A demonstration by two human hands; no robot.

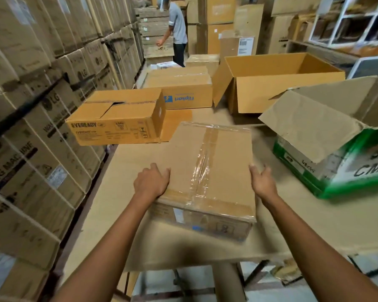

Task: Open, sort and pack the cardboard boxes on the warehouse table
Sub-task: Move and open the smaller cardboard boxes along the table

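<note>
Matt brown cardboard almost everywhere; only tape and print shine.

The taped box at the table's near edge is plain matt cardboard, crossed by glossy clear tape that is wrinkled and catches the light. The table top is a dull, smooth cardboard sheet. The Eveready box at the left edge is yellower card with matt black print. The green box at the right edge has a glossy printed side and raw, torn flaps. The open box at the far edge looks clean and smooth.

We are looking forward and down from head height, close above the table. We are facing its far end.
</note>
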